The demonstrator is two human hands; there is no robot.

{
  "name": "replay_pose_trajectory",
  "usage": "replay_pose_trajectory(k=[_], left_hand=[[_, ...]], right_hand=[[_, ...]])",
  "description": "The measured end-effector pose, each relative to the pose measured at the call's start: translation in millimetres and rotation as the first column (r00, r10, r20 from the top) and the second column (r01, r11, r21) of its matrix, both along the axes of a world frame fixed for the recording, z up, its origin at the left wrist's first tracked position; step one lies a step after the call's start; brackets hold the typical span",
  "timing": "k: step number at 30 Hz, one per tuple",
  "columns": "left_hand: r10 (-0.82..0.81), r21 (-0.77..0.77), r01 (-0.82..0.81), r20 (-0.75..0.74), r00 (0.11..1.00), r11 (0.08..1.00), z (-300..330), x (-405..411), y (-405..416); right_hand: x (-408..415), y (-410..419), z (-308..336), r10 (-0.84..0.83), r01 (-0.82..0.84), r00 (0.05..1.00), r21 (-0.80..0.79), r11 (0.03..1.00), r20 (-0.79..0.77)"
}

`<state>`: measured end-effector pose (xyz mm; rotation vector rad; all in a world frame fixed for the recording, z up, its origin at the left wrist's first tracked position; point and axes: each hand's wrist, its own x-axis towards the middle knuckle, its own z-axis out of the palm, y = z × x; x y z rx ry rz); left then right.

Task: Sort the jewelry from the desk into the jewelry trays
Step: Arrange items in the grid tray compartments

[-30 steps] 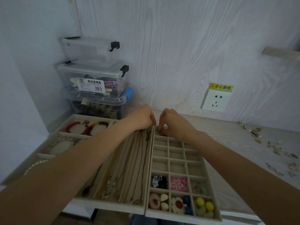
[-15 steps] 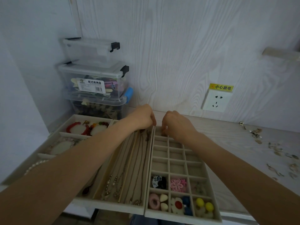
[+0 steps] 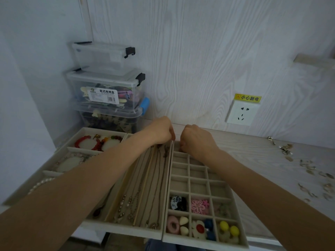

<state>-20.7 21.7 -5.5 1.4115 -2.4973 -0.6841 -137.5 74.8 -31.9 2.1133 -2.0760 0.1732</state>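
Head view: both hands reach to the far end of the trays. The left hand [image 3: 161, 130] curls over the necklace tray [image 3: 126, 227]; the right hand [image 3: 196, 140] curls over the grid tray [image 3: 243, 238]; what either grip holds is hidden. Small silvery jewelry [image 3: 308, 167] lies scattered near the worktop's [image 3: 253, 160] right edge.

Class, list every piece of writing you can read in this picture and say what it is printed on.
"欧式收纳盒": white label on the middle clear storage box.
"小心触电": yellow warning sticker above the wall socket.
The label's small print, barcode digits and logo are too small to read.
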Motion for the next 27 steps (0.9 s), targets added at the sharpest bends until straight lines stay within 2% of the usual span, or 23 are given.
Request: replay_pose_trajectory(k=[27], left_hand=[[-0.024, -0.016, 0.025, 0.025, 0.999, 1.0, -1.2, -0.1, -1.9]], right_hand=[[2.0, -3.3, 0.3, -0.01, 0.01, 1.0, 0.004, 1.0, 0.006]])
